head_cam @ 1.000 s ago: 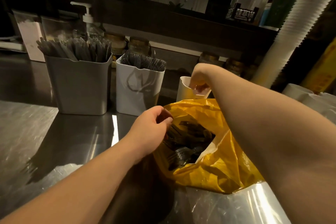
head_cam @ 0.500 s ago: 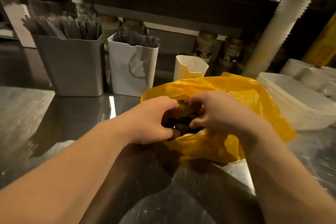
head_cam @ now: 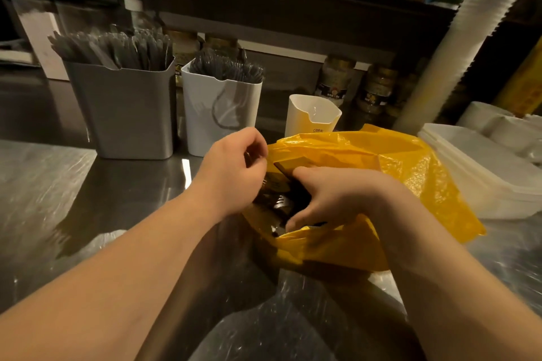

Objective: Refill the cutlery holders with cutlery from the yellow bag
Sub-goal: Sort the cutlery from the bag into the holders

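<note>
The yellow bag (head_cam: pixel 410 173) lies open on the steel counter, with dark wrapped cutlery (head_cam: pixel 278 202) showing in its mouth. My left hand (head_cam: pixel 231 170) pinches the bag's left rim with curled fingers. My right hand (head_cam: pixel 331 196) reaches into the opening, its fingers curled round the cutlery inside. Behind stand a grey holder (head_cam: pixel 126 108) and a white holder (head_cam: pixel 220 114), both full of wrapped cutlery, and a small cream holder (head_cam: pixel 311 117) that looks empty.
A soap pump bottle (head_cam: pixel 133 0) stands behind the grey holder. Jars (head_cam: pixel 334 79) line the back under a dark shelf. A tall stack of white cups (head_cam: pixel 457 38) leans at the right, beside stacked white lids (head_cam: pixel 484 170). Clear plastic film (head_cam: pixel 264 325) lies near me.
One second ago my right hand was at the cream holder; it came back into the bag. My left hand shifted up along the bag's rim in the last half second.
</note>
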A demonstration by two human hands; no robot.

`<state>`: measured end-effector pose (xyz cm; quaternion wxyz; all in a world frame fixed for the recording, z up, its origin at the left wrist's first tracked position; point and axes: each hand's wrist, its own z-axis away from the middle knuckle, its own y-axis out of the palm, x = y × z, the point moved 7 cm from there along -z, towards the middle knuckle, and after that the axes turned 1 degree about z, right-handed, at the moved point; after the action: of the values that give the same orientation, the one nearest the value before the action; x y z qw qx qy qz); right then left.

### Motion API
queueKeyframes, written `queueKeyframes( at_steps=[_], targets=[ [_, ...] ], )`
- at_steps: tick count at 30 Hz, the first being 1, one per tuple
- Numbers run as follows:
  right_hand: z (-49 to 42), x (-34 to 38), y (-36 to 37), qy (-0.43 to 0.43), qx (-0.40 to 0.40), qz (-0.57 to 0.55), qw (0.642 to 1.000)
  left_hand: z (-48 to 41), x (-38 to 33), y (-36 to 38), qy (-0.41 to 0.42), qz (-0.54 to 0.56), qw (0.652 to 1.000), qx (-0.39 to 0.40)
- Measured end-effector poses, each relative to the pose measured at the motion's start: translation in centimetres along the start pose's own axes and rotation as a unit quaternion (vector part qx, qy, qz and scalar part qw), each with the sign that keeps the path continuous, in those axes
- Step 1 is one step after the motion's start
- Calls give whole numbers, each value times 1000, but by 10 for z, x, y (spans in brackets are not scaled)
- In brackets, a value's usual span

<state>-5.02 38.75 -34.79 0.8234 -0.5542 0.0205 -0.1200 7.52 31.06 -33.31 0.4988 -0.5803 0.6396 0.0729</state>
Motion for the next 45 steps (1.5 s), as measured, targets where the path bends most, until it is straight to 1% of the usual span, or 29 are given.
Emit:
queueKeyframes(
  at_steps=[1, 3, 7, 9, 12, 14, 17, 19, 21, 24, 26, 29, 32, 35, 37, 40, 43, 45],
  targets=[
    [1, -2, 1, 9, 2, 12, 1000, 0, 1, -2, -6, 8, 1000, -9],
    [-3, -2, 3, 25, -10, 30, 999, 0, 0, -2, -8, 13, 1000, 1],
    [-10, 3, -6, 27, -47, -18, 998, 5, -4, 9, 2, -2, 998, 56],
    [-12, 4, -8, 30, -50, -19, 998, 5, -3, 8, 0, -4, 998, 56],
    [-20, 6, -3, 41, -81, -16, 996, 4, 0, 2, -5, 2, 1000, 20],
    [-26, 5, 2, 49, -109, -12, 993, 3, 3, -6, -22, 22, 999, -28],
    [-28, 0, -1, 60, -144, -26, 987, 1, 12, -16, -78, 88, 987, -106],
    [-27, -2, -5, 64, -170, -34, 983, 0, 21, -19, -122, 137, 973, -140],
    [-26, -4, -7, 67, -184, -45, 980, 0, 29, -19, -165, 178, 958, -152],
    [-20, -8, -8, 65, -196, -52, 977, 3, 34, -14, -212, 228, 939, -147],
    [-17, -12, -8, 61, -196, -55, 977, 4, 34, -13, -217, 250, 932, -150],
    [-11, -14, -10, 58, -200, -56, 976, 3, 30, -15, -196, 287, 923, -162],
    [-5, -14, -15, 51, -220, -57, 973, 5, 26, -21, -180, 328, 905, -200],
    [-1, -13, -16, 39, -220, -61, 973, 7, 29, -27, -186, 333, 893, -237],
    [2, -11, -17, 26, -218, -66, 973, 7, 32, -26, -200, 328, 894, -231],
    [8, -4, -17, -11, -199, -83, 976, 7, 28, -18, -202, 329, 903, -188],
    [11, 6, -15, -45, -177, -69, 981, 6, 23, -9, -195, 319, 916, -146],
    [12, 11, -16, -51, -191, -51, 979, 6, 23, -6, -194, 310, 921, -134]
  ],
)
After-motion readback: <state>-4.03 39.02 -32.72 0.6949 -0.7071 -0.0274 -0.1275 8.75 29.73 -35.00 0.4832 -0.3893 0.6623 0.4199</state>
